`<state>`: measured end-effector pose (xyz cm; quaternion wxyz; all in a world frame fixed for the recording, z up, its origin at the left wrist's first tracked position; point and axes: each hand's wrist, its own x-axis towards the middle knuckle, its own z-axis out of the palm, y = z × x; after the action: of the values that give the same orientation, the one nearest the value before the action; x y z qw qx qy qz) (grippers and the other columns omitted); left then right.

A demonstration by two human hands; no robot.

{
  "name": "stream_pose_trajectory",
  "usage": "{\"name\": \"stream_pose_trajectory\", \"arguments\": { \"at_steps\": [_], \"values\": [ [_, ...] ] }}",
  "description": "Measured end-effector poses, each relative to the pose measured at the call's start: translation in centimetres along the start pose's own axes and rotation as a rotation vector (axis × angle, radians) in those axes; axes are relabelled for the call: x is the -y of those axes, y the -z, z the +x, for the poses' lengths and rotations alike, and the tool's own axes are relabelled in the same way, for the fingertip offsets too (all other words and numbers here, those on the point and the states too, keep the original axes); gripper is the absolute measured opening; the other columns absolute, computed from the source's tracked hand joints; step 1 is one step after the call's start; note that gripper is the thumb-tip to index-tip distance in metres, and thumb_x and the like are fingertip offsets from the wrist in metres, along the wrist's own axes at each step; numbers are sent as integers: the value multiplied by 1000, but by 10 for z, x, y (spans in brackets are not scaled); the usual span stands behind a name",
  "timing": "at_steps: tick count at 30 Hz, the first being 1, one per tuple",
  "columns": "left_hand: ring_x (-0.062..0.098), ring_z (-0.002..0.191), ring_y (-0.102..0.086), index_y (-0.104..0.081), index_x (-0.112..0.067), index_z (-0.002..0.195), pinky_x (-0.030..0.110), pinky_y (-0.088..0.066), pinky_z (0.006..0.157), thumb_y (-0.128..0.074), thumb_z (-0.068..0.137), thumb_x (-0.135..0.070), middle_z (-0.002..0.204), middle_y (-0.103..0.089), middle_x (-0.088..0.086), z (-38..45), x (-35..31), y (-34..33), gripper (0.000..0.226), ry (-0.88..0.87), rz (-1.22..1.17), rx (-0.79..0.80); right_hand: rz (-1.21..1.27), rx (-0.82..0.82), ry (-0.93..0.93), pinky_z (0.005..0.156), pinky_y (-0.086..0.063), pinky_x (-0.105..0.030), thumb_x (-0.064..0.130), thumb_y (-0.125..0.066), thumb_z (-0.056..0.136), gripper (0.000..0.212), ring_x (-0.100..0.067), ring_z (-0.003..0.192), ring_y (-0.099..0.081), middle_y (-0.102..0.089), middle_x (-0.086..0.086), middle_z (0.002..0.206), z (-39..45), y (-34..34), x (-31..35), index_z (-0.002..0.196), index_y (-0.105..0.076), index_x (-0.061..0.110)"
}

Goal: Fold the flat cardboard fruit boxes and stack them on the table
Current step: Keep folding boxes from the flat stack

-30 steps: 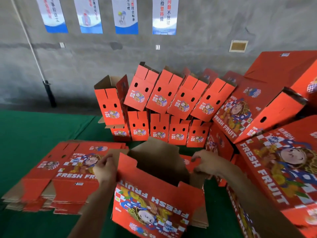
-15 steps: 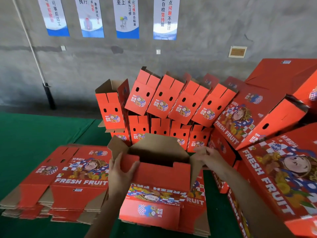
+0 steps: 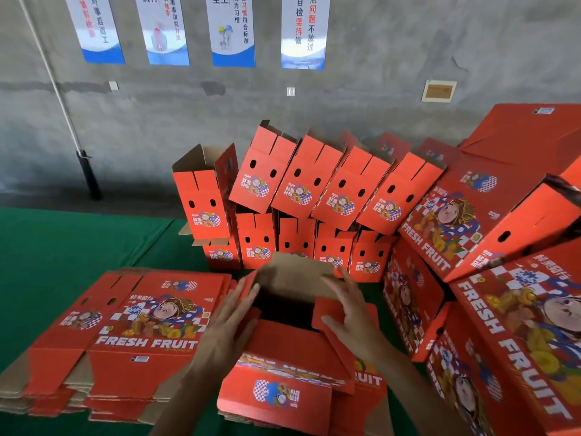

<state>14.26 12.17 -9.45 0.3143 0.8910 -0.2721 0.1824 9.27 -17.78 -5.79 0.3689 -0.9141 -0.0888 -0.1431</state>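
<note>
A red "FRESH FRUIT" cardboard box [image 3: 292, 347] stands opened up in front of me on the green table, its dark inside showing between raised flaps. My left hand [image 3: 231, 313] lies with straight fingers against the box's left flap. My right hand [image 3: 349, 309] presses flat on the right red flap, folding it inward. A brown far flap [image 3: 295, 269] stands up behind the opening. A pile of flat boxes [image 3: 125, 335] lies to the left of it.
Folded red boxes [image 3: 301, 196] are stacked in two rows against the grey wall. Larger folded boxes [image 3: 490, 234] pile up on the right, close to my right arm. The green table cloth [image 3: 63, 247] stretches left. A pole [image 3: 63, 99] leans on the wall.
The box has been opened up and its near flap folded down. Both hands let go of the edges and now lie flat on the side flaps, pushing them inward.
</note>
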Motion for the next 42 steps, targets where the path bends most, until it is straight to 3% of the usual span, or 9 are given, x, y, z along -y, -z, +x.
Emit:
{"name": "stream_pose_trajectory", "arguments": {
  "at_steps": [6, 8, 12, 16, 22, 29, 33, 37, 42],
  "values": [
    [37, 158, -6, -67, -39, 117, 58, -17, 122, -52, 98, -41, 158, -42, -18, -11, 16, -22, 25, -36, 18, 105, 12, -78, -89, 119, -21, -31, 10, -75, 89, 110, 1, 147, -18, -18, 28, 159, 9, -29, -13, 161, 1, 47],
    [34, 158, -6, -59, -38, 106, 47, -22, 121, -43, 98, -45, 149, -49, -25, -6, 13, -23, 19, 75, -77, 89, 45, -93, -113, 115, -26, -28, 13, -74, 92, 100, 6, 141, -23, -25, 25, 156, 14, -26, -15, 160, -10, 49],
    [12, 121, -59, -52, -42, 110, 47, -51, 101, -34, 100, -49, 121, -65, -15, 11, 1, -21, 22, 294, -385, -17, 266, -211, -101, 102, -46, -26, 55, -64, 95, 42, 2, 124, -54, -59, 16, 134, 13, -21, -11, 134, -54, 41],
    [10, 120, -55, -48, -32, 131, 49, -46, 104, -33, 100, -53, 127, -58, -11, 24, 1, -20, 40, 413, -443, -64, 433, -219, -182, 94, -48, -31, 74, -36, 96, 48, 0, 111, -62, -68, 18, 114, 19, -19, -3, 114, -69, 44],
    [30, 146, -20, -46, -44, 150, 49, -43, 109, -47, 106, -36, 164, -17, -11, 22, 22, -30, 45, 215, 129, 277, 162, -133, -65, 98, -50, -29, 66, -37, 100, 53, 2, 117, -58, -66, 18, 123, 27, -37, -7, 131, -66, 34],
    [19, 140, -38, -45, -22, 148, 49, -57, 94, -67, 97, -30, 164, -21, -14, 29, 25, -31, 56, 316, -63, 68, -206, -63, 109, 102, -51, -36, 28, -71, 96, 60, -7, 126, -54, -55, 10, 141, 42, -25, -36, 149, -42, 30],
    [21, 124, -53, -51, -22, 129, 50, -60, 86, -74, 92, -25, 158, -32, 1, 33, 28, -36, 44, 513, -214, 16, -186, 67, 140, 105, -45, -31, 63, -65, 92, 62, 1, 132, -45, -47, 24, 147, 41, -24, -35, 147, -43, 45],
    [26, 107, -67, -62, -27, 113, 48, -58, 87, -56, 105, -26, 115, -65, 1, 40, 29, -35, 11, 635, -427, -21, -212, 100, 140, 112, -38, -39, 77, -30, 99, 62, 1, 140, -39, -46, 24, 152, 38, -29, -40, 146, -51, 44],
    [17, 127, -49, -35, -41, 149, 36, -46, 96, -54, 98, -59, 137, -47, -12, 44, 33, -37, 57, 627, -568, 51, -495, 207, -10, 106, -40, -44, 75, -51, 90, 80, -16, 132, -47, -46, 13, 153, 57, -34, -41, 159, -24, 41]
  ]
}}
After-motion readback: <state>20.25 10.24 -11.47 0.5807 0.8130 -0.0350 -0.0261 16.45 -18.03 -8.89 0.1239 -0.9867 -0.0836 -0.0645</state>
